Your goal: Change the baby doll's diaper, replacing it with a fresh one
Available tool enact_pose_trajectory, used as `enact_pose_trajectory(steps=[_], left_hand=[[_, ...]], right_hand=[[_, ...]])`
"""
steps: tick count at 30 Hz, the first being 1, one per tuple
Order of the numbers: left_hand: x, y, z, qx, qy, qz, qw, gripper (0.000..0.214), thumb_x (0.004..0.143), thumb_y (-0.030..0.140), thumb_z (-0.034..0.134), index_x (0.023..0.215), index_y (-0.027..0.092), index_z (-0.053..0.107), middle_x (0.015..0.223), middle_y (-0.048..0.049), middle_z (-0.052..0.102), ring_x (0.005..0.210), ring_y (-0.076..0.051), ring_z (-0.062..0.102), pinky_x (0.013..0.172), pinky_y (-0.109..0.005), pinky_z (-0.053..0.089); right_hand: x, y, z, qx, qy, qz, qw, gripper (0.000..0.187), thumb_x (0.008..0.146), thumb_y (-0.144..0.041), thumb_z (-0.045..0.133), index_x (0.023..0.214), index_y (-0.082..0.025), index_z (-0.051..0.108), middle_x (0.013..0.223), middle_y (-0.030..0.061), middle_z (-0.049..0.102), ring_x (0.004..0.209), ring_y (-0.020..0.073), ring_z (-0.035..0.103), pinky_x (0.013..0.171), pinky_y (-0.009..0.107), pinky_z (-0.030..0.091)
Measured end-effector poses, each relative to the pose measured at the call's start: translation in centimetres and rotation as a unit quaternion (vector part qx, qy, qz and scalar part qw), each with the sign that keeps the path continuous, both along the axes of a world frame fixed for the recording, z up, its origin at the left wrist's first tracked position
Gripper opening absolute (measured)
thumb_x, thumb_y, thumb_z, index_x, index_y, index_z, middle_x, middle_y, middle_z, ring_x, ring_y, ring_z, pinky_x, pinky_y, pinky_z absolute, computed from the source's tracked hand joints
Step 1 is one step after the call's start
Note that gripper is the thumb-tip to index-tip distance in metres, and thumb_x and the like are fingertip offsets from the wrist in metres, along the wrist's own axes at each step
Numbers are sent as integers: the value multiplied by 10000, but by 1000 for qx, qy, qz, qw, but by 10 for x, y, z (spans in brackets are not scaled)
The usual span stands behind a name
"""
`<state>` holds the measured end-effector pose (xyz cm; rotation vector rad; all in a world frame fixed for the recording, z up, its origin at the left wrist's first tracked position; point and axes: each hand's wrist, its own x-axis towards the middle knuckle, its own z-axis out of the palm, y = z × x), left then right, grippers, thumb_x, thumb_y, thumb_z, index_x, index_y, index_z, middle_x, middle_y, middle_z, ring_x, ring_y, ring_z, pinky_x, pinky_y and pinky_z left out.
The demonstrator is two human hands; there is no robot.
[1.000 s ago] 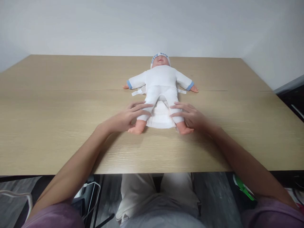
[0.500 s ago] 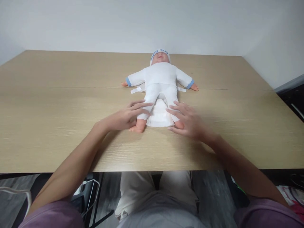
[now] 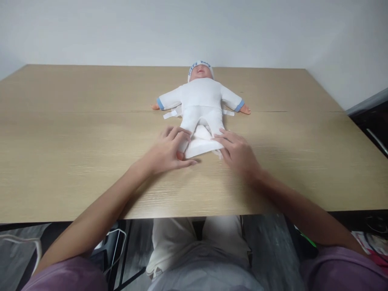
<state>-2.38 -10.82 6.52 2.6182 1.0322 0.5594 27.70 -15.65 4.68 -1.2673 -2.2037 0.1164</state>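
Note:
A baby doll (image 3: 201, 93) in white clothes with blue cuffs lies on its back, head away from me and legs apart. Beneath its hips is a white diaper (image 3: 200, 148), its tabs sticking out on both sides and its near flap between the legs. My right hand (image 3: 239, 155) grips the flap's right corner, which is slightly raised; the doll's foot on that side is hidden. My left hand (image 3: 169, 150) rests over the doll's lower leg at left, thumb stretched apart from the fingers, near the flap's left corner and mostly covering the foot.
The wooden table (image 3: 75, 161) has a seam across it behind the doll. A pale wall (image 3: 121, 32) stands at its back. Some dark equipment (image 3: 370, 121) is at the right edge, and a white cable (image 3: 22, 240) hangs low at left.
The flap's near edge has been lifted at the right by my right hand. My left hand has shifted slightly right, its thumb now extended below the doll's foot.

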Motion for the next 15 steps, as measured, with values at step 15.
enact_pose_trajectory(steps=[15], left_hand=[[21, 67, 26, 31, -119, 89, 988, 288, 1087, 402, 485, 1117, 222, 707, 1283, -109, 717, 1208, -335, 585, 1161, -568, 483]], right_hand=[[7, 82, 28, 43, 144, -50, 987, 318, 1121, -426, 480, 979, -260, 710, 932, 71, 743, 920, 287, 683, 912, 435, 570]])
